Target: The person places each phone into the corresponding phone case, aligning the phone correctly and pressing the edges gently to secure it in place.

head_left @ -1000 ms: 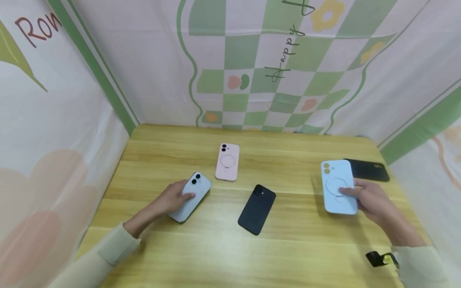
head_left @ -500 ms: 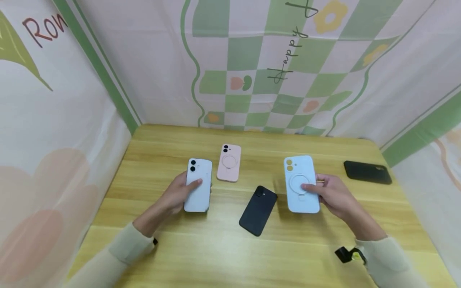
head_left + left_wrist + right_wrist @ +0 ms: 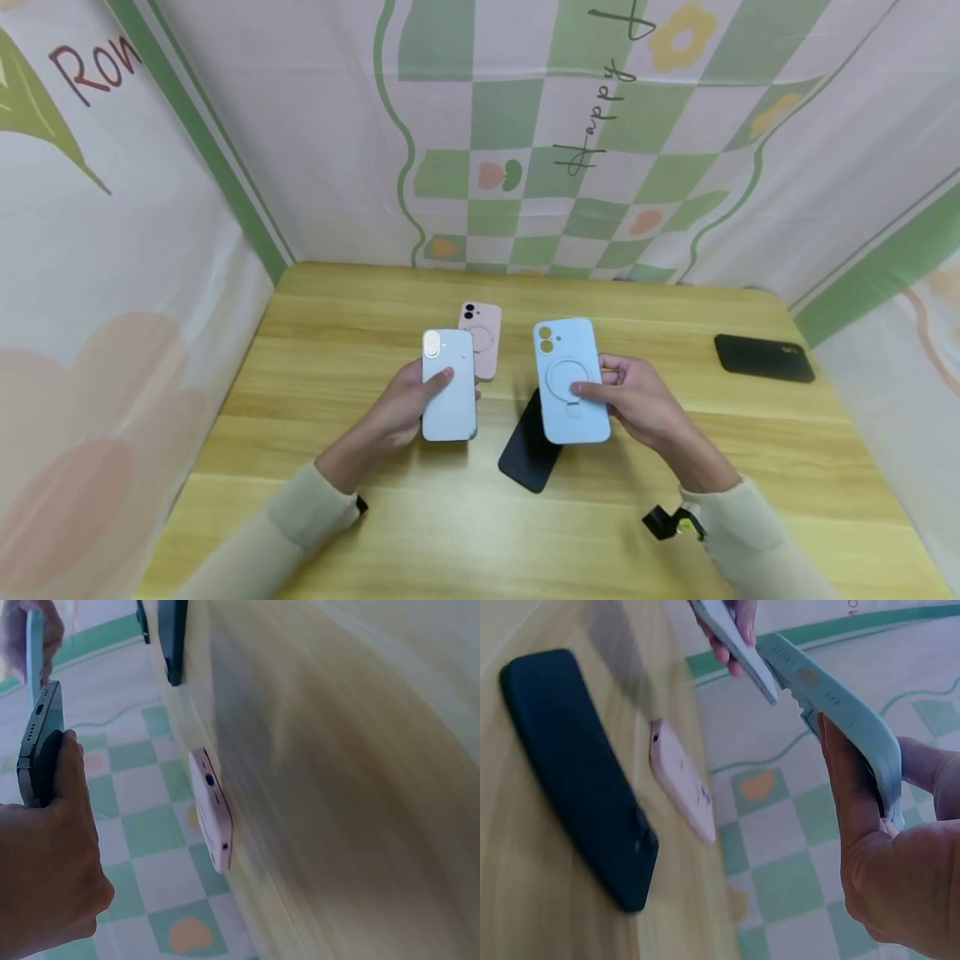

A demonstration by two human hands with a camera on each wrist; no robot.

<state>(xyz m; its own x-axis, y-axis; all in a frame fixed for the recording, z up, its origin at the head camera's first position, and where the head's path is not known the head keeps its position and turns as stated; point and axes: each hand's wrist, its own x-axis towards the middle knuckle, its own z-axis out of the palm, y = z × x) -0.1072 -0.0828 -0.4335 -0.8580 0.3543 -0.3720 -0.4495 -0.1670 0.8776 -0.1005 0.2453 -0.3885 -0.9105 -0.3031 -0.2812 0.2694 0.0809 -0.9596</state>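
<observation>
My left hand [image 3: 405, 404] grips a white phone [image 3: 450, 408] by its left edge, thumb lying on the back. Its charging port edge faces the camera in the left wrist view, where the phone [image 3: 43, 731] is seen end-on. In my right hand [image 3: 637, 400] is a light blue phone case [image 3: 555, 417], pinched at its right side with the thumb across the printed ring. From the right wrist view the case [image 3: 840, 705] shows its bottom edge and hollow inner side, fingers under it. Phone and case are held above the table, side by side with a gap between.
A pink phone [image 3: 487, 362] lies behind the white one, partly covered by it in the head view. Beneath the blue case rests a black phone [image 3: 528, 458]. Another black phone or case [image 3: 761, 358] is at the table's right side. Patterned cloth [image 3: 502, 117] walls the table.
My right hand has carried the blue case leftward from the table's right side. The white phone has been lifted, turned upright and moved right, so the two are closer together.
</observation>
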